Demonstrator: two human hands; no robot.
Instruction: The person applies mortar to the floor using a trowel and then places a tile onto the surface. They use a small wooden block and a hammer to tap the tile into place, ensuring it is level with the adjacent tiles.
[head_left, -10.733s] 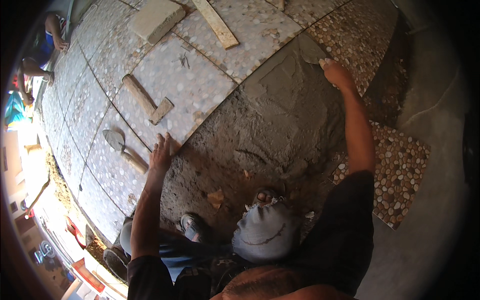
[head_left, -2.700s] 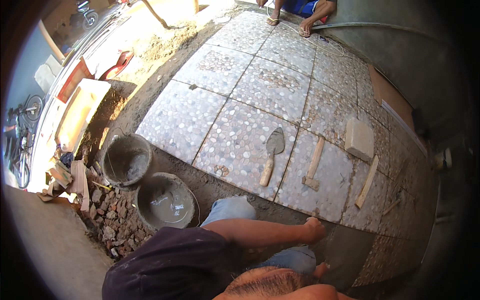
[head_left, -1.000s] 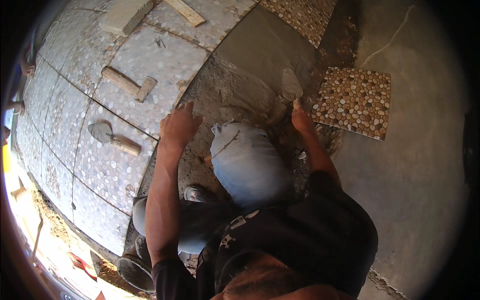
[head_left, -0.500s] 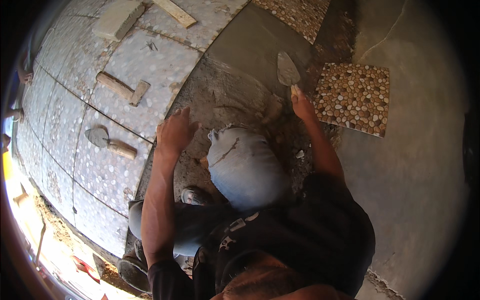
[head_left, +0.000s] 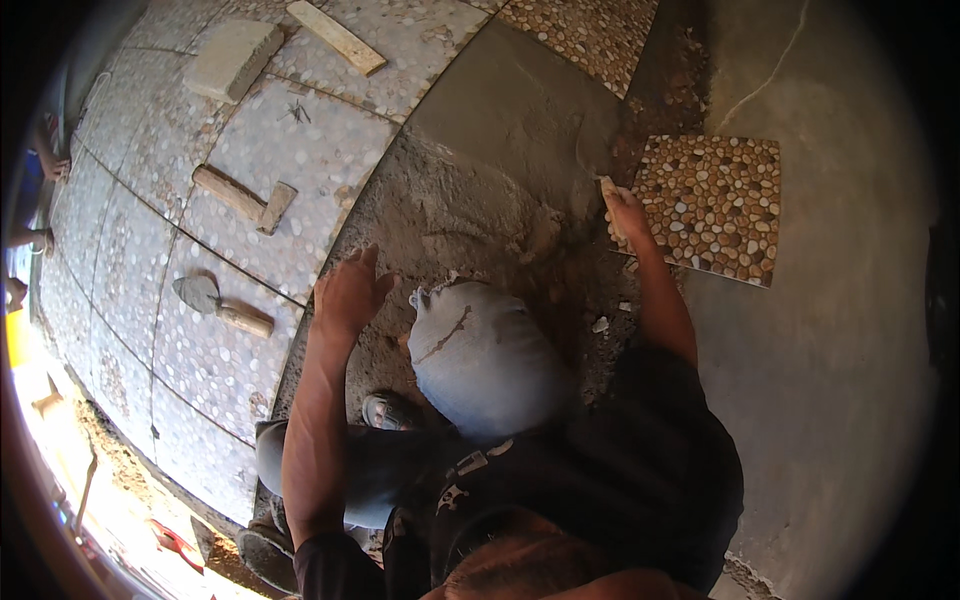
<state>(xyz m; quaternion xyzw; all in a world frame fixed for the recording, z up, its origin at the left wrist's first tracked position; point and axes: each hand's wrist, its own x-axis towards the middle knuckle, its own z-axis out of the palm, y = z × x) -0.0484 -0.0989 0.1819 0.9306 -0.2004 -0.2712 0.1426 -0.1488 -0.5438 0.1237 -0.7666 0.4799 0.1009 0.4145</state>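
Observation:
My right hand (head_left: 626, 214) is closed round the wooden handle of a trowel (head_left: 606, 190) at the right border of the wet mortar (head_left: 520, 95). The trowel's blade is hard to make out, seemingly edge-on against the grey mortar. Just right of this hand lies a loose square tile (head_left: 710, 205) with a brown pebble pattern, partly covered by the hand and wrist. My left hand (head_left: 350, 290) is open and holds nothing, its fingers apart, by the edge of the laid tiles (head_left: 225, 360). My bent knee in pale jeans is between the two hands.
On the laid tiles lie a hammer (head_left: 245, 200), a second trowel (head_left: 222, 305), a pale block (head_left: 234, 60) and a wooden strip (head_left: 337, 37). Smooth concrete floor (head_left: 830, 360) extends on the right. Another person's hand (head_left: 58, 168) shows at the far left.
My right hand has turned the trowel and drawn it slightly right and nearer, so its blade no longer shows flat. My left hand stays by the tile edge. The view has shifted slightly.

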